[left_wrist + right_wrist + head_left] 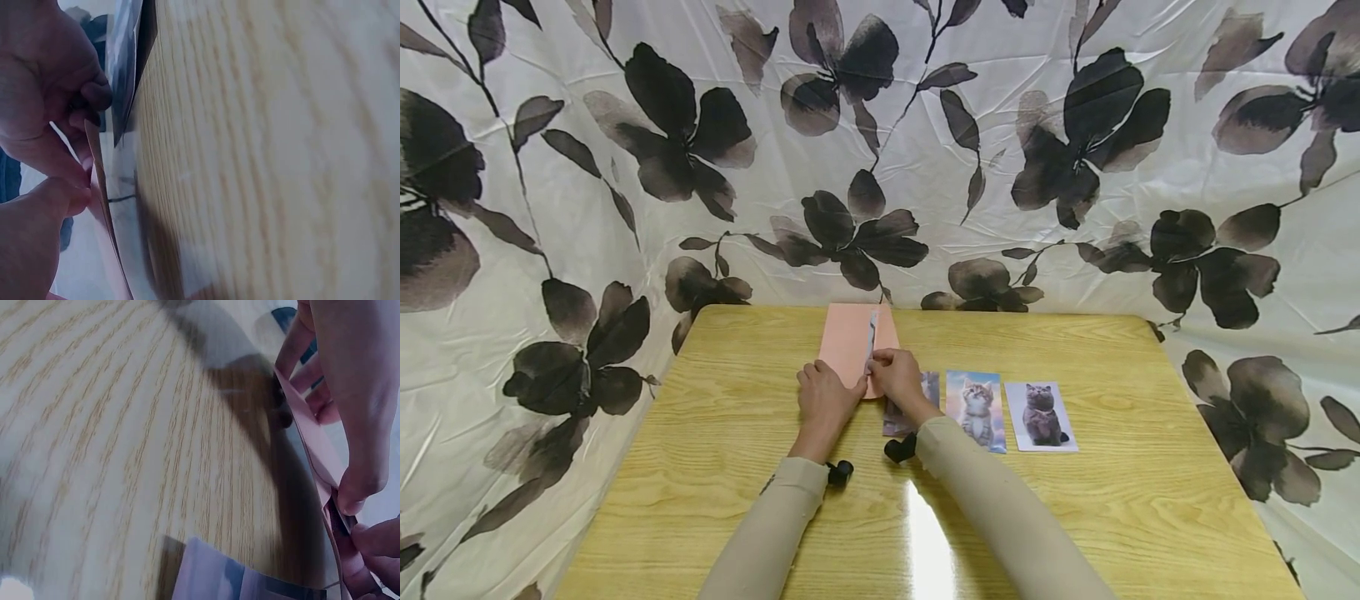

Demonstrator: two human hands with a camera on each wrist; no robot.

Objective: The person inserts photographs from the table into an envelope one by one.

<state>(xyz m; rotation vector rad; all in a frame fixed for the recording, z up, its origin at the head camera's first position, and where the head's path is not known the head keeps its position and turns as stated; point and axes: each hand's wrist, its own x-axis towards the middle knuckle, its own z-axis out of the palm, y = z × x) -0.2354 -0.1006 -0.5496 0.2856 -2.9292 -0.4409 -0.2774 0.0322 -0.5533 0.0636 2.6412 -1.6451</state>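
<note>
A pink envelope [847,335] lies at the back of the table, with a narrow bluish-white strip [871,337] showing along a lengthwise opening in it. My left hand [827,398] grips its near left part, fingers over the outer edge and thumb at the opening. From the other side my right hand [897,379] pinches the paper by the opening, close to the left thumb. In the right wrist view the envelope's edge [306,434] bows up and the slot gapes around the fingertips. Partly hidden beneath the right hand is a picture card [931,387].
To the right lie a kitten picture card [976,408] and a grey cat picture card [1042,417], side by side. A floral cloth [865,150] hangs behind the wooden table [1112,517]. Black wrist cameras [841,473] sit at both cuffs.
</note>
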